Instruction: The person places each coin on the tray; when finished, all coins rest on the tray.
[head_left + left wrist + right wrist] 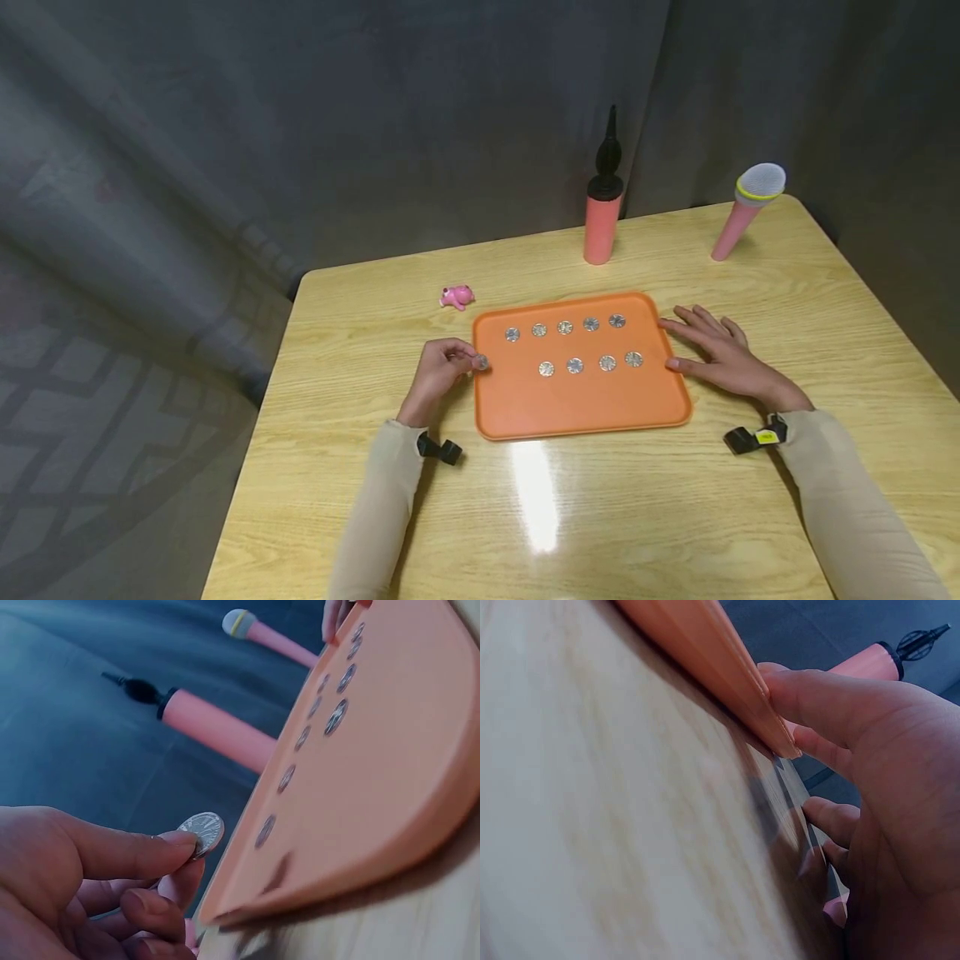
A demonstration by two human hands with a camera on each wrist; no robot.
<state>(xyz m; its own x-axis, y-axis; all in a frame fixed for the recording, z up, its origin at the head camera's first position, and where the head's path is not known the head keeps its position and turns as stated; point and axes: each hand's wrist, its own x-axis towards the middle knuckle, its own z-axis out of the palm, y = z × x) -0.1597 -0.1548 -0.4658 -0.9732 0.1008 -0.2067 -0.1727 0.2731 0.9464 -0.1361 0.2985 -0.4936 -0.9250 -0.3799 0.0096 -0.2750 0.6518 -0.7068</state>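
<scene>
Between thumb and forefinger my left hand [444, 367] pinches a silver coin [204, 831], held up by the left rim of an orange tray [585, 404]. Several more coins lie flat on the tray in two rows: a back row with a coin [565, 327] at its middle, and a shorter front row with a coin [575, 366] in it. My right hand [731, 358] is at the tray's right edge, fingers spread and fairly straight. In the right wrist view its thumb touches the tray's rim [739, 675].
Behind the tray, a pink hand pump [601, 229] with a black nozzle stands upright. A pink toy microphone [737, 225] stands at the back right. Near the tray's back left corner lies a small pink animal figure [457, 297]. A dark curtain [450, 125] hangs beyond the wooden table [315, 500].
</scene>
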